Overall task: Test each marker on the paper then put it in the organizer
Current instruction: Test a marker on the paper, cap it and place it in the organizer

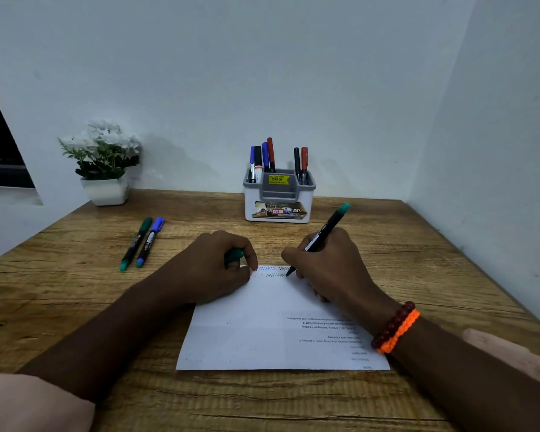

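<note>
Wood-grain desk [75,307] tucked into a corner of pale walls [293,73], pretty dim from where I'm watching. Nearest me is one sheet of paper [262,332] with printed text along the right side and a few zigzag scribbles at its far edge. Both hands sit at that far edge, close together but not touching. The left hand [212,269] is curled round a green cap [234,255] and rests on the paper's corner. The right hand [328,266] grips one green marker [323,236], tip down on the paper right by the scribbles; two bracelets [395,327] on that wrist. Further left, two capped markers lie side by side, a green one [136,243] and a blue one [150,241]. At the back, one organizer [278,201] holds six markers that I can count. White flowers in a pot [105,163] far left.
</note>
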